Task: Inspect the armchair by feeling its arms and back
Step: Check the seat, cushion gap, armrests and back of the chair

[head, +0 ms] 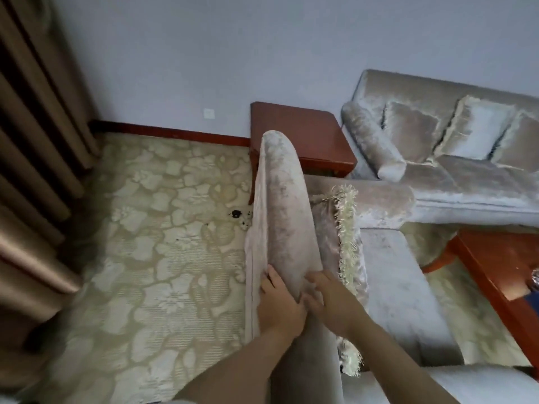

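Armchair: the pale grey-beige velvet armchair (pixel 285 205) stands right under me; I look down along the rounded top of its back, which runs away from me toward the wall.
Left hand: my left hand (pixel 277 298) lies on the top of the back toward its rear edge, fingers fairly straight and pressed on the velvet, gripping nothing.
Right hand: my right hand (pixel 331 298) rests just beside the left on the same ridge, toward the seat side, fingers spread loosely over the fabric, holding nothing.
Hands together: the thumbs nearly meet; both hands sit on the near part of the back, with most of its length beyond them.
Cushion: a velvet cushion with a cream fringe (pixel 347 243) leans on the inner face of the back, just beside my right hand.
Seat and arms: the seat lies to my right, below the hands; the far arm lies beyond the cushion, the near arm at the bottom right, both well apart from my hands.
Around: a cream floral carpet (pixel 160 243) on my left, brown curtains (pixel 35 141) beyond it, a reddish wooden side table (pixel 303 132) past the chair's far end, and a matching velvet sofa (pixel 437 126) at the wall.
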A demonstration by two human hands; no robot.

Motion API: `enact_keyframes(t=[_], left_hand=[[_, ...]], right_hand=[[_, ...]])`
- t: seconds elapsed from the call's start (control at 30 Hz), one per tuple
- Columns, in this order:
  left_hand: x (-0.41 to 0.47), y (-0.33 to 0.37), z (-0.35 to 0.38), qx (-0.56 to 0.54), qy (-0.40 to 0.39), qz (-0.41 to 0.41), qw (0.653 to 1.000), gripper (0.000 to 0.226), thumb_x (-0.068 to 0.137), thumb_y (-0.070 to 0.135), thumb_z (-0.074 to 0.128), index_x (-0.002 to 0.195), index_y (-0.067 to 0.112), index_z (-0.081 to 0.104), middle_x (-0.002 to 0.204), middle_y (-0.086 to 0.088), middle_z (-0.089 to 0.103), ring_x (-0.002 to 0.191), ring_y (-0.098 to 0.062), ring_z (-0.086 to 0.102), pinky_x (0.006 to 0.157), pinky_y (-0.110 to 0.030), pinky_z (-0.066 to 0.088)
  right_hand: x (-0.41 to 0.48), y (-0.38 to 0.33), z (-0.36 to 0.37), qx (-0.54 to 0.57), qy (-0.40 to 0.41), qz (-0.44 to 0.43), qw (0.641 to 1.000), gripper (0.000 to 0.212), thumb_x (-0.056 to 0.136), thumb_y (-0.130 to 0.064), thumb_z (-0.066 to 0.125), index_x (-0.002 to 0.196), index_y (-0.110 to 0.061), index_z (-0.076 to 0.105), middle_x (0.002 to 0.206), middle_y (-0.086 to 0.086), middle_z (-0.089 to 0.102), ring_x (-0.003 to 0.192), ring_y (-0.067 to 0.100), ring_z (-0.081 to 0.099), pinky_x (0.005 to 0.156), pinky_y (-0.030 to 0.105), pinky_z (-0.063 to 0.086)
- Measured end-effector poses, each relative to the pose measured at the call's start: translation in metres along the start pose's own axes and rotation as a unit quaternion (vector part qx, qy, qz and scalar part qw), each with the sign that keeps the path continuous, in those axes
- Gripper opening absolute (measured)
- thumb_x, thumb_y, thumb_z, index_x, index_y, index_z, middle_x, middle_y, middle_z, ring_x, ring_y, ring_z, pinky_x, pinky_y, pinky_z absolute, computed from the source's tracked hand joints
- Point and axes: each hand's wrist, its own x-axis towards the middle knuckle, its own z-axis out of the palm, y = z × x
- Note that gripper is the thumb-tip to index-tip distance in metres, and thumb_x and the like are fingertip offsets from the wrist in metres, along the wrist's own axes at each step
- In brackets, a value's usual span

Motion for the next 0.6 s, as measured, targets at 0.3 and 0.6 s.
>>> enact_keyframes(t=[0.3, 0.6], left_hand=[[-0.004, -0.003, -0.007, -0.091, 0.035, -0.012, 0.995, 0.082, 0.090, 0.058, 0.042, 0.150, 0.014, 0.010, 0.154, -0.003, 0.022, 0.136, -0.019, 0.034, 0.106, -0.035, 0.037], [-0.083, -0.006, 0.010, -0.033, 0.038, -0.253, 0.966, 0.058, 0.090, 0.061, 0.037, 0.120, 0.012, 0.044, 0.124, -0.009, 0.047, 0.116, -0.028, 0.050, 0.094, -0.036, 0.040]], right_hand=[[0.038, 0.011, -0.006, -0.032, -0.041, -0.077, 0.996, 0.044, 0.096, -0.045, 0.041, 0.135, -0.024, 0.041, 0.134, -0.006, 0.040, 0.115, 0.012, 0.047, 0.090, 0.028, 0.042], [0.057, -0.039, 0.021, -0.192, -0.119, -0.340, 0.913, 0.036, 0.097, -0.038, 0.035, 0.123, -0.020, 0.054, 0.136, 0.000, 0.045, 0.125, 0.023, 0.039, 0.104, 0.037, 0.026]])
